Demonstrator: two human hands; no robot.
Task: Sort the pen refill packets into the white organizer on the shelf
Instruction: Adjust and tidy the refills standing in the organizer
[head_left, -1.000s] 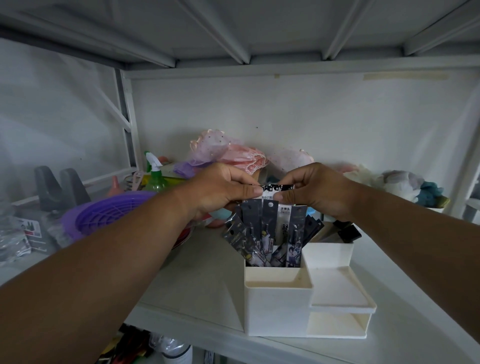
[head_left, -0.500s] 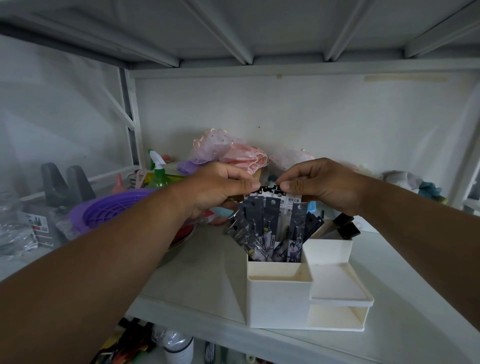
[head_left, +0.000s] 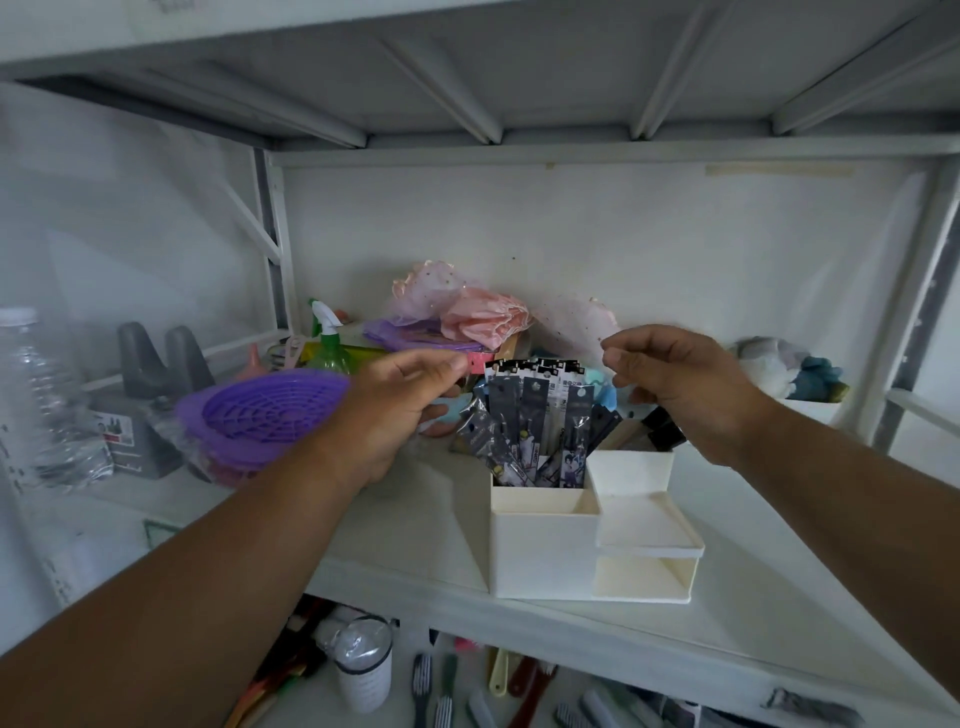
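Two hands flank the standing pen refill packets, neither holding them.
We see the packets upright, fanned slightly, in the rear-left compartment of the white organizer on the shelf; their tops lie at 3 o'clock from the left hand and 9 o'clock from the right hand, whose loosely curled fingers hold nothing and look marginally farther off.
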